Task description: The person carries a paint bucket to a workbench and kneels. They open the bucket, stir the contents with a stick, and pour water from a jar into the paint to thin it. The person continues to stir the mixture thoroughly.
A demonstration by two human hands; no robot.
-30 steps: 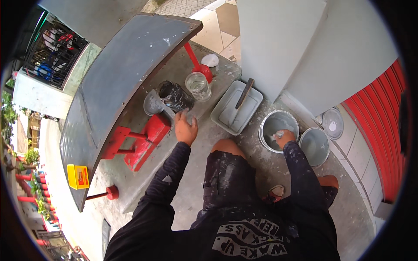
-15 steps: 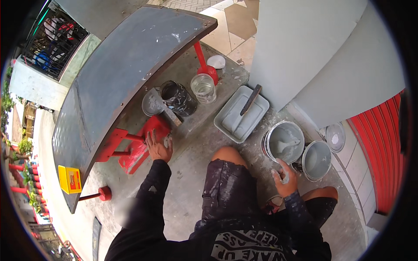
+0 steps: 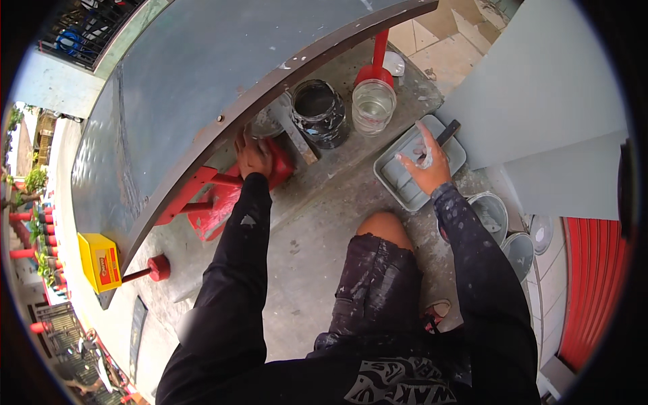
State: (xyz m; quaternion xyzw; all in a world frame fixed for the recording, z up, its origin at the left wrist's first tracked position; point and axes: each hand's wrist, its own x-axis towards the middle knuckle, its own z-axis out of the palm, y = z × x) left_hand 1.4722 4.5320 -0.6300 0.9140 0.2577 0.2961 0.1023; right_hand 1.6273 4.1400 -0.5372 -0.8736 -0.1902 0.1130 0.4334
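A: Where is the left hand (image 3: pixel 254 154)?
B: It reaches in under the edge of the grey table (image 3: pixel 182 74), at the red metal base (image 3: pixel 282 162). Its fingers point to the round grey lid (image 3: pixel 268 116). I cannot tell whether the hand touches the base or the lid, and I also cannot tell if it grips something, because the fingertips are partly hidden.
A: And the right hand (image 3: pixel 430 165)?
B: This one is spread wide, with the thumb apart from the fingers, and I see nothing held in it. There are whitish smears on the fingers. It is over the grey tray (image 3: pixel 391 179), and covers a part of it.
A: What is with the tray?
B: A tool with a dark handle (image 3: pixel 448 132) lies across its far right side.
A: Which things are near the lid?
B: A flat strip (image 3: pixel 300 143) lies just beside it. To the right of the strip stands a dark, stained jar (image 3: pixel 324 128), and then a clear jar (image 3: pixel 372 111) with liquid inside.
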